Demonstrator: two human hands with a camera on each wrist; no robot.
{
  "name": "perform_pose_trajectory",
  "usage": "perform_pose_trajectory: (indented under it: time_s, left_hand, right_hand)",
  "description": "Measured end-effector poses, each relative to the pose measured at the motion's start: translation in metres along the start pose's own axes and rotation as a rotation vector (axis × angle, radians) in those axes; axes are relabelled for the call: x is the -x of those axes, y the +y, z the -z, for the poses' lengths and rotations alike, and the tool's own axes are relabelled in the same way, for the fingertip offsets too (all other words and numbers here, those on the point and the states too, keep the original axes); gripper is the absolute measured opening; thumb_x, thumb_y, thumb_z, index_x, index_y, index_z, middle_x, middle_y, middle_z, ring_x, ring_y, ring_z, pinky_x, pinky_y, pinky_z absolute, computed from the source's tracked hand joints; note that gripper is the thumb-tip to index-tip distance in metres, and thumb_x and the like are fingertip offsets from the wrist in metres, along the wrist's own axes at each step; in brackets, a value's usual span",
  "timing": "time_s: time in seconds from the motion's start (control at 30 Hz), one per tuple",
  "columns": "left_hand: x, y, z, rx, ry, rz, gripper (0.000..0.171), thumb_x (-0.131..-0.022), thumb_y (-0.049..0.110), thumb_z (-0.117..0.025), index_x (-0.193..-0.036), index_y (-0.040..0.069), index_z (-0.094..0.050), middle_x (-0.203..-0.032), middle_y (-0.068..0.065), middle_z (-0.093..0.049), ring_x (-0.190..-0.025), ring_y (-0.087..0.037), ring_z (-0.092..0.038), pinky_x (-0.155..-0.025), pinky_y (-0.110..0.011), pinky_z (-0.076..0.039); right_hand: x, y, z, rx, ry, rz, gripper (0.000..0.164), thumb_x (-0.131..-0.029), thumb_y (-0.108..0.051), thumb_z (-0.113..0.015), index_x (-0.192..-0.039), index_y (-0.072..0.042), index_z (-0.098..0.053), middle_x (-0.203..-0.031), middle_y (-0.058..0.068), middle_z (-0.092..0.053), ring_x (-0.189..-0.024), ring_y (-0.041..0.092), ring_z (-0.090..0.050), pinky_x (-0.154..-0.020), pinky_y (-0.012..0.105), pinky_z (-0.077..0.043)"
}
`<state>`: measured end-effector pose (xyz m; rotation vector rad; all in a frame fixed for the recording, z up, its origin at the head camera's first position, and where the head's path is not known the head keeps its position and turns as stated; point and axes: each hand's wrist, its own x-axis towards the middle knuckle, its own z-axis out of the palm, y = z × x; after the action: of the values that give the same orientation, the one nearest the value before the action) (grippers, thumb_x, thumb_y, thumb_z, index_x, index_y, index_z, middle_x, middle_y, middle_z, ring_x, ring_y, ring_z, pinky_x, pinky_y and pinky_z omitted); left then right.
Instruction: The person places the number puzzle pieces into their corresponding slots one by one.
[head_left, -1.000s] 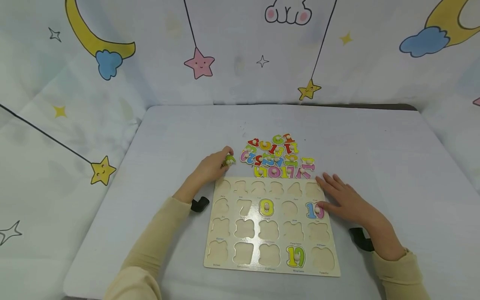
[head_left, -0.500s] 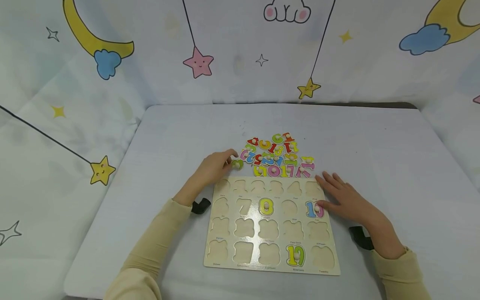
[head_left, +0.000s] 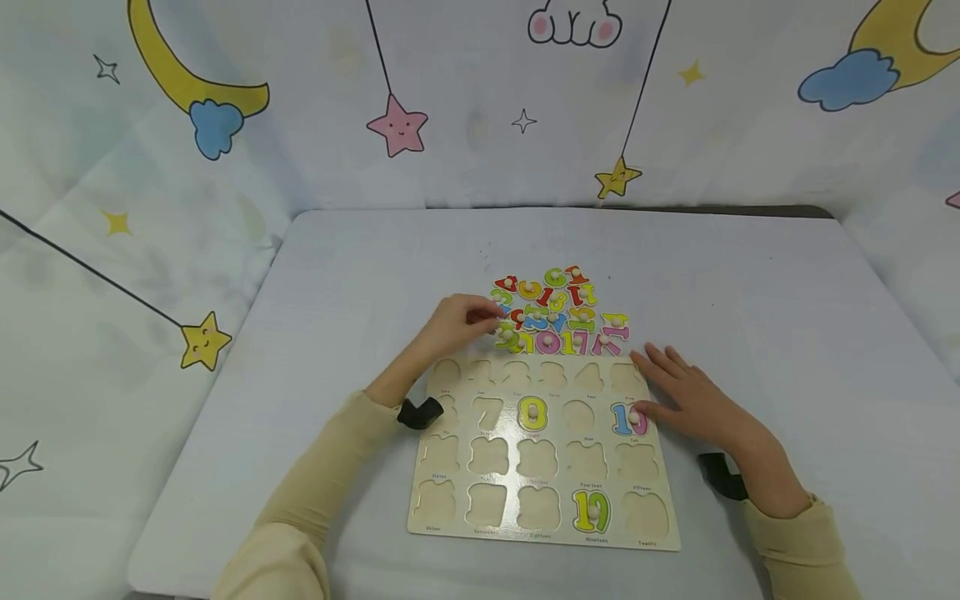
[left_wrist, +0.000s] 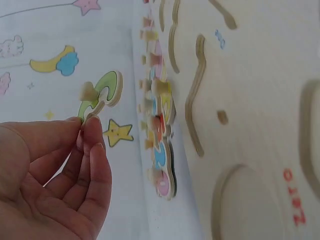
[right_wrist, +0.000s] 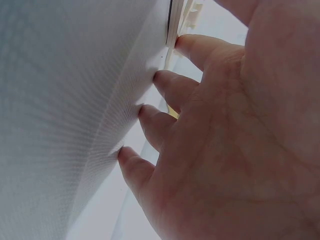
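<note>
So my left hand (head_left: 457, 325) had a green number piece (left_wrist: 110, 86) pinched by its edge between thumb and fingertips, with the wooden knob (left_wrist: 89, 93) poking out just past them. Couldn't make out which digit, tbh. It was off the table (head_left: 360, 283), with the loose number pieces (head_left: 557, 322) just past my fingertips. My right hand (head_left: 693, 406) was spread out and holding nothing, fingertips down by the edge of the number puzzle board (head_left: 562, 479), thumb lapped over it by the seated 10 (head_left: 622, 420). The 8 (head_left: 532, 414) and 19 (head_left: 591, 512) were in too, left of that thumb. I'd call it the pick-a-piece step, this one not yet placed. Next move, I reckoned, called for swinging it back toward my wrist, turning it to match its cutout and pressing on the knob
</note>
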<state>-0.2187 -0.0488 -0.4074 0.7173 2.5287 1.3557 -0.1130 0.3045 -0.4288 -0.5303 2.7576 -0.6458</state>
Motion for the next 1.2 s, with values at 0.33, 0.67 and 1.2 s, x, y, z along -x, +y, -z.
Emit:
perform_pose_trajectory:
  time_s: [0.33, 0.67, 1.2]
  left_hand:
    - [-0.017, 0.017, -0.027, 0.074, -0.146, -0.029, 0.015, -0.09, 0.008, -0.063, -0.102, 0.002, -0.07, -0.094, -0.004, -0.068, -0.077, -0.012, -0.064, -0.069, -0.023, -0.049]
    - [-0.022, 0.017, -0.05, 0.128, -0.283, -0.057, 0.016, -0.091, 0.004, -0.06, -0.103, 0.002, -0.069, -0.092, -0.001, -0.066, -0.08, -0.015, -0.062, -0.072, -0.023, -0.048]
    - [-0.019, 0.015, -0.06, -0.072, -0.292, -0.011, 0.011, -0.09, 0.009, -0.063, -0.097, 0.009, -0.072, -0.082, 0.006, -0.064, -0.075, -0.01, -0.055, -0.067, -0.02, -0.044]
  right_hand:
    - [-0.001, 0.003, -0.002, -0.001, 0.002, -0.017, 0.082, -0.087, -0.046, -0.062, -0.148, -0.006, -0.024, -0.15, 0.023, -0.015, -0.136, 0.042, -0.002, -0.1, 0.064, -0.007]
    - [-0.001, 0.004, -0.002, 0.007, 0.001, -0.01, 0.082, -0.087, -0.046, -0.061, -0.148, -0.007, -0.024, -0.15, 0.023, -0.015, -0.136, 0.042, -0.002, -0.1, 0.065, -0.007]
    - [-0.002, 0.004, -0.002, 0.005, 0.002, -0.013, 0.082, -0.087, -0.047, -0.061, -0.148, -0.007, -0.023, -0.151, 0.022, -0.015, -0.137, 0.041, -0.002, -0.1, 0.065, -0.007]
